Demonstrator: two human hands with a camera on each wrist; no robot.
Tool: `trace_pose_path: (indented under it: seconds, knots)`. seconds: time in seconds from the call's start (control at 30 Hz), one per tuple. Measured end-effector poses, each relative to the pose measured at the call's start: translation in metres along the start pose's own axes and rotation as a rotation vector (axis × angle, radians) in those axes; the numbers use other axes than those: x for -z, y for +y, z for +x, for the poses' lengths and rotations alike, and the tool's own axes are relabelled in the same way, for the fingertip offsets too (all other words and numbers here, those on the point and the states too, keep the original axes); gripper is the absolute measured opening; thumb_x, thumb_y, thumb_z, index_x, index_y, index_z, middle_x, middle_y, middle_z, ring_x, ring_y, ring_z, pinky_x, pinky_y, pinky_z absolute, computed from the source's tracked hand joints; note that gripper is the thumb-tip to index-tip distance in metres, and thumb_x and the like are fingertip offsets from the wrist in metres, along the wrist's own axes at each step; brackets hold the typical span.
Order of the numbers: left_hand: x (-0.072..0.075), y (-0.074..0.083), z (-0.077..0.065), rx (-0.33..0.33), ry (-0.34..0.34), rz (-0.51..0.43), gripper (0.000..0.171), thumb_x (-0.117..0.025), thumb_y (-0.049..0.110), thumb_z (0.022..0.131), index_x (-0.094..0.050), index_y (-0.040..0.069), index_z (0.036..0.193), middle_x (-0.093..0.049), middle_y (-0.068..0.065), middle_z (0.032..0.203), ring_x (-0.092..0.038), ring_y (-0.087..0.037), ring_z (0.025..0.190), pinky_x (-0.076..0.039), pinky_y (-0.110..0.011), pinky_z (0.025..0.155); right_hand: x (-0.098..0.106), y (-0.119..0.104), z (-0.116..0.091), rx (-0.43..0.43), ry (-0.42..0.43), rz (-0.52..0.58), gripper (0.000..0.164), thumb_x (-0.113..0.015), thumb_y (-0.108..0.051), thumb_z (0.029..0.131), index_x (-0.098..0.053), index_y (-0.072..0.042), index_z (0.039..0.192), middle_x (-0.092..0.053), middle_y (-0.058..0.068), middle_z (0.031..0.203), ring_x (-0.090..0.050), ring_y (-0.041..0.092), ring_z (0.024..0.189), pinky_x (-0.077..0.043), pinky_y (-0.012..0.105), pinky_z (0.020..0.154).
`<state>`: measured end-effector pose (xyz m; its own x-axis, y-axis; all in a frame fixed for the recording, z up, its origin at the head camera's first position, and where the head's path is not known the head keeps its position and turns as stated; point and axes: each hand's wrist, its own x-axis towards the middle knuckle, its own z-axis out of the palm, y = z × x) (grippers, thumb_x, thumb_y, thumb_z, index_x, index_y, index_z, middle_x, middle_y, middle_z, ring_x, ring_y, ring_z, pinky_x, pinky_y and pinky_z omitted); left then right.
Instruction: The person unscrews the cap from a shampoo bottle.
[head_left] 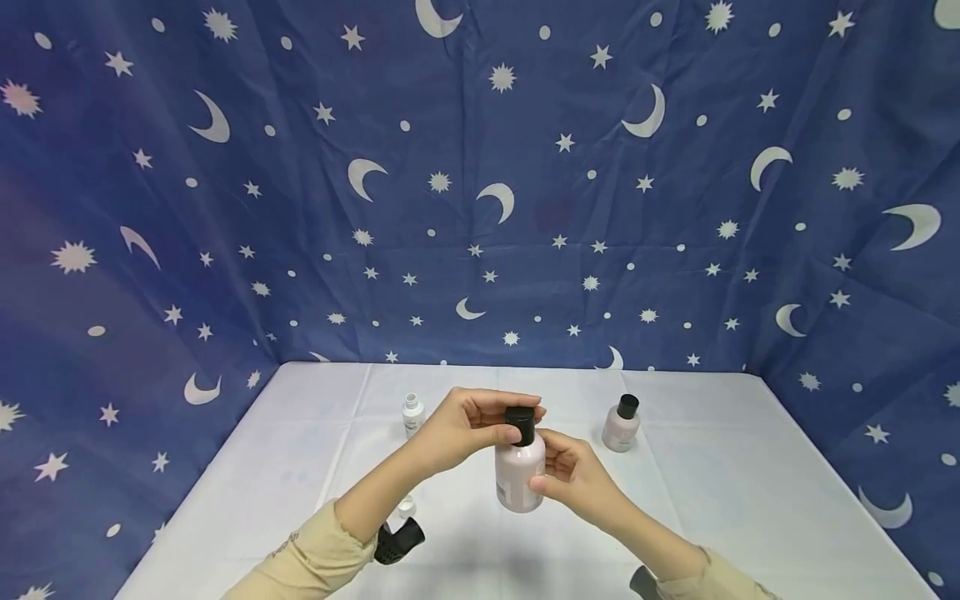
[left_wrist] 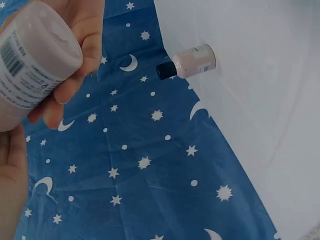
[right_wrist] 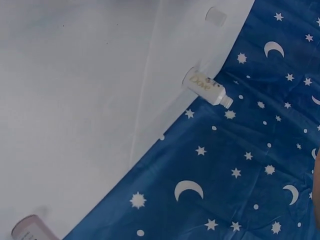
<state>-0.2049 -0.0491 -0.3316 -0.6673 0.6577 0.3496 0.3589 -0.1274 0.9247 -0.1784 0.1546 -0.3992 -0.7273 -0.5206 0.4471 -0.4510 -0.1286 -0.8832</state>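
Head view, left to right: small white bottle [head_left: 412, 414], uncapped, beyond the left hand [head_left: 463, 429]; left fingers curl over the black cap [head_left: 521, 424] from above; pink bottle [head_left: 519, 471] upright, long axis vertical, body clasped by the right hand [head_left: 570, 475] below; second pink bottle [head_left: 621, 422] further right.

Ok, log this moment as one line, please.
left hand: grips black cap | right hand: holds pink bottle upright | second pink bottle, white bottle: standing on table

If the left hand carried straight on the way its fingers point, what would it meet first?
The left hand already grips the black cap of the held bottle; past that, probably the right hand's fingers, though depth is unclear.
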Motion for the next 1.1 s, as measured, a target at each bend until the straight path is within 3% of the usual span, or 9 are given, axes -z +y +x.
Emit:
trace_pose_path:
  seconds: [0.13,0.3,0.43,0.6,0.67,0.73,0.9,1.0,1.1]
  knots:
    - [0.004,-0.001,0.001,0.018,-0.014,-0.063,0.061,-0.070,0.027,0.082,-0.052,-0.013,0.126,-0.055,-0.033,0.122,-0.062,-0.003,0.109,-0.050,-0.028,0.096,-0.001,0.001,0.002,-0.012,0.019,0.007,0.061,-0.065,-0.022,0.090,-0.042,0.025,0.122,-0.066,-0.017,0.107,-0.062,0.001,0.096,-0.053,0.018,0.084]
    - [0.006,-0.002,0.002,0.002,-0.020,-0.110,0.072,-0.072,0.034,0.078,-0.049,-0.017,0.124,-0.058,-0.031,0.120,-0.062,-0.006,0.109,-0.050,-0.029,0.097,-0.003,-0.003,0.004,-0.064,0.023,0.066,0.064,-0.066,-0.021,0.089,-0.037,0.024,0.124,-0.064,-0.016,0.110,-0.061,0.002,0.100,-0.051,0.018,0.087]
    - [0.007,-0.004,0.002,0.004,0.040,-0.124,0.077,-0.074,0.038,0.074,-0.051,-0.018,0.121,-0.064,-0.023,0.116,-0.064,-0.008,0.106,-0.051,-0.029,0.095,-0.004,-0.006,0.007,-0.113,0.014,0.106,0.069,-0.063,-0.028,0.091,-0.034,0.024,0.126,-0.066,-0.017,0.111,-0.062,0.003,0.103,-0.050,0.019,0.089]
    - [0.003,-0.006,0.000,-0.014,0.117,-0.105,0.076,-0.073,0.039,0.073,-0.053,-0.019,0.118,-0.059,-0.033,0.116,-0.065,-0.005,0.102,-0.053,-0.027,0.090,-0.005,-0.011,0.007,-0.097,0.071,0.023,0.065,-0.064,-0.029,0.090,-0.041,0.022,0.122,-0.067,-0.019,0.105,-0.064,0.002,0.096,-0.053,0.020,0.083]
    - [0.000,-0.007,0.001,-0.031,0.163,-0.088,0.075,-0.074,0.040,0.072,-0.055,-0.019,0.115,-0.057,-0.035,0.116,-0.066,-0.004,0.099,-0.055,-0.025,0.086,-0.005,-0.013,0.009,-0.088,0.124,-0.044,0.059,-0.068,-0.023,0.087,-0.045,0.020,0.120,-0.068,-0.017,0.105,-0.064,0.001,0.097,-0.053,0.018,0.084]
    - [-0.005,-0.009,0.003,-0.061,0.227,-0.082,0.072,-0.075,0.038,0.072,-0.057,-0.019,0.113,-0.057,-0.037,0.115,-0.066,-0.004,0.098,-0.055,-0.024,0.085,-0.004,-0.014,0.013,-0.091,0.190,-0.101,0.052,-0.072,-0.014,0.083,-0.049,0.017,0.119,-0.070,-0.006,0.108,-0.063,0.000,0.098,-0.052,0.016,0.086]
    - [-0.017,-0.021,0.012,-0.136,0.468,-0.041,0.050,-0.076,0.020,0.075,-0.062,-0.014,0.110,-0.062,-0.033,0.111,-0.067,-0.004,0.094,-0.055,-0.024,0.084,-0.003,-0.009,0.027,-0.131,0.356,-0.206,0.047,-0.074,0.001,0.076,-0.055,0.011,0.118,-0.065,0.026,0.113,-0.062,-0.004,0.099,-0.048,0.013,0.090]
    - [-0.023,-0.029,0.013,-0.141,0.596,0.014,0.039,-0.074,0.009,0.077,-0.064,-0.010,0.110,-0.065,-0.028,0.109,-0.067,-0.003,0.094,-0.055,-0.023,0.084,-0.006,-0.005,0.029,-0.151,0.408,-0.240,0.045,-0.075,0.001,0.075,-0.057,0.009,0.116,-0.065,0.028,0.110,-0.063,-0.004,0.095,-0.047,0.012,0.090]
    - [-0.026,-0.034,0.011,-0.127,0.661,0.051,0.035,-0.073,0.004,0.078,-0.066,-0.006,0.110,-0.067,-0.025,0.108,-0.067,-0.003,0.094,-0.055,-0.024,0.086,-0.009,-0.001,0.028,-0.158,0.431,-0.258,0.043,-0.076,0.000,0.075,-0.059,0.008,0.114,-0.067,0.026,0.107,-0.063,-0.004,0.092,-0.047,0.011,0.090]
